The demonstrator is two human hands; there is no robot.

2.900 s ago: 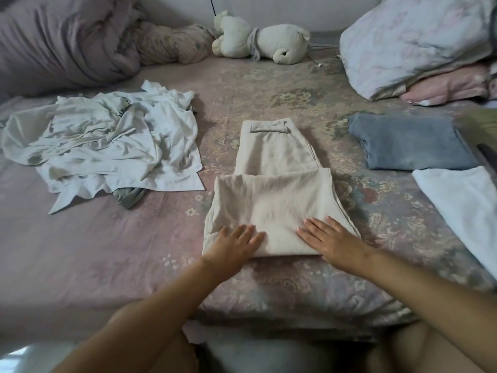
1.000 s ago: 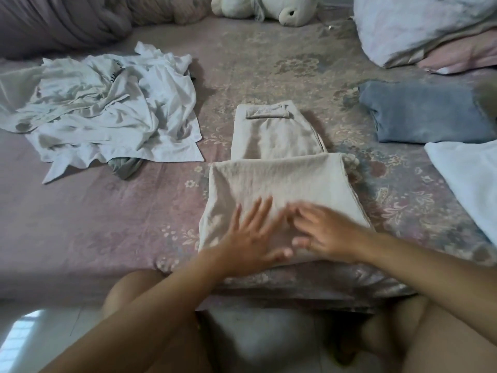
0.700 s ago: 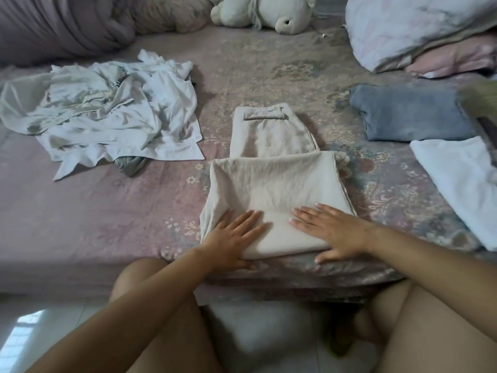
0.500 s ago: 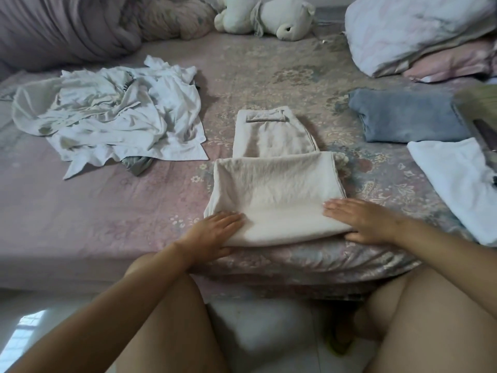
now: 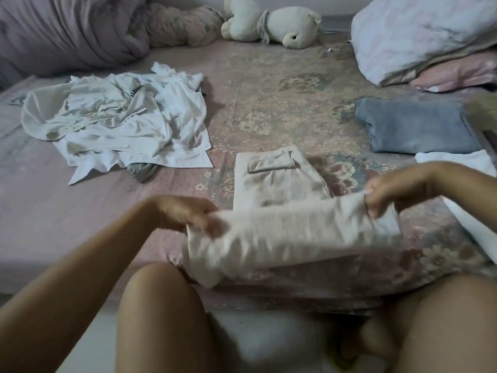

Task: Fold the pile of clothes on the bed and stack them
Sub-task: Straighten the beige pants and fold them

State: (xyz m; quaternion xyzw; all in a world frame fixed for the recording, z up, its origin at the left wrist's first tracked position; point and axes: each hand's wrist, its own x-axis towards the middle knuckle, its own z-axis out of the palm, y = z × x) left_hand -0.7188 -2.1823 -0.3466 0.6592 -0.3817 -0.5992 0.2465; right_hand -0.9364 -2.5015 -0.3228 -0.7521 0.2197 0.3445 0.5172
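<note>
Both hands lift the blurred, half-folded beige trousers [image 5: 282,238]

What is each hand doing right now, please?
Left hand: grips the left end of the beige trousers.
Right hand: grips their right end.

I see both hands gripping the near folded end of the beige trousers [image 5: 282,238], lifted off the bed [image 5: 269,103] and motion-blurred. Left hand [image 5: 188,214] pinches the left corner, right hand [image 5: 390,192] the right corner. The trousers' far end lies flat on the floral sheet. Pile of crumpled white clothes [image 5: 121,125] at left, well apart. Folded blue garment [image 5: 414,127] at right, folded white garment [image 5: 468,211] just in front of it. Stuffed bear [image 5: 271,25] at the far edge, pillows [image 5: 425,36] far right, rolled duvet [image 5: 70,30] far left. My bare knees show below.
</note>
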